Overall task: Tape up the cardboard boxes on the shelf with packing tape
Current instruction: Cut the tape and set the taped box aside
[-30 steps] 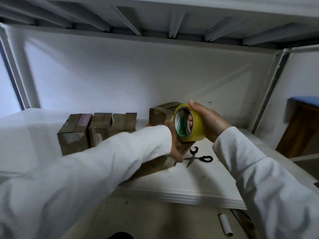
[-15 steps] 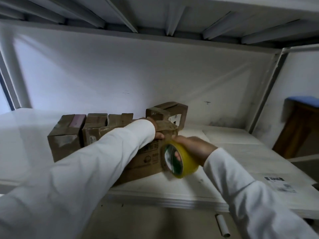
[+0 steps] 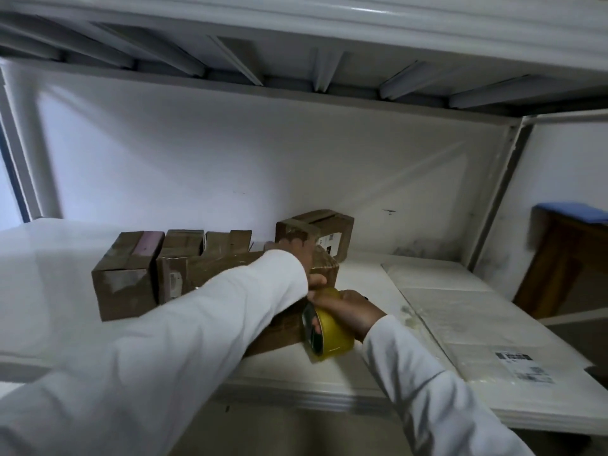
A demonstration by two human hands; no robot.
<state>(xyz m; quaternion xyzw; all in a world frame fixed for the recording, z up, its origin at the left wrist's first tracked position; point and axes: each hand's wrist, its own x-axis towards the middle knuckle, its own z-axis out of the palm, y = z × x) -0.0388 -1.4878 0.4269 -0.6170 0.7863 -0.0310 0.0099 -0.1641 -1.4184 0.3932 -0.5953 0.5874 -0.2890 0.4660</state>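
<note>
I see the yellow packing tape roll gripped in my right hand, fingers through its core, pressed against the right end of the front cardboard box near the shelf's front edge, while my left hand curls over that box's top, holding it down. Three more small cardboard boxes line up toward the shelf's left and a taped box with a white label, print too small to read, sits behind. To the right, open shelf runs to a flat white sheet carrying an unreadable barcode sticker.
</note>
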